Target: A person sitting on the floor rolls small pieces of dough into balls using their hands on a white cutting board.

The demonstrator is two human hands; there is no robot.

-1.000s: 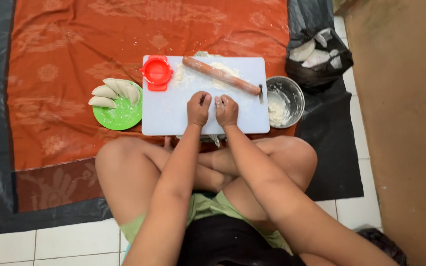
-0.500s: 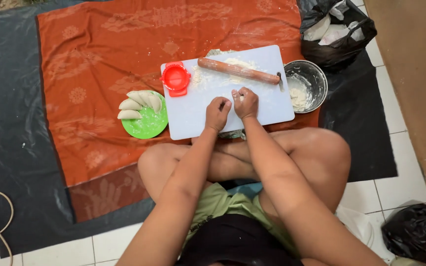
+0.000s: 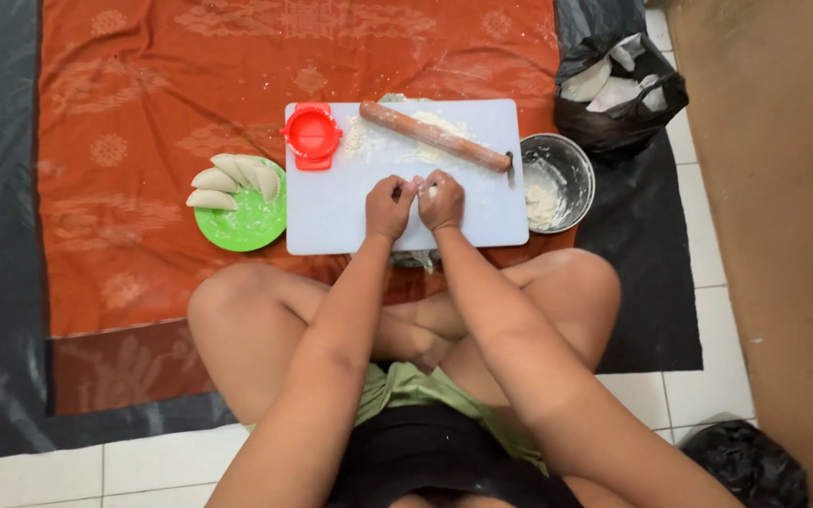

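Both hands meet over the near half of the pale cutting board (image 3: pixel 331 212), fingers curled in and pinching a small lump of white dough (image 3: pixel 430 191) between them; the left hand (image 3: pixel 390 205) and right hand (image 3: pixel 441 199) are touching at the knuckles, so most of the dough is hidden and only a sliver shows. Just past the hands, a wooden rolling pin (image 3: pixel 435 137) lies slanted across the board's far edge on a patch of loose flour (image 3: pixel 358 141). A red round dumpling press (image 3: pixel 311 134) sits on the far left corner of the board. Off the left edge, on the orange patterned cloth (image 3: pixel 124 113), there's a green plate (image 3: pixel 247 221) with a few folded dumplings (image 3: pixel 232 177) stacked toward its far side. Off the right edge sits a metal bowl (image 3: pixel 576 169) with some dough or flour in it, and beyond that a black plastic bag (image 3: pixel 618 89) with white stuff inside. The person sits cross-legged on the tile floor (image 3: pixel 679 395).
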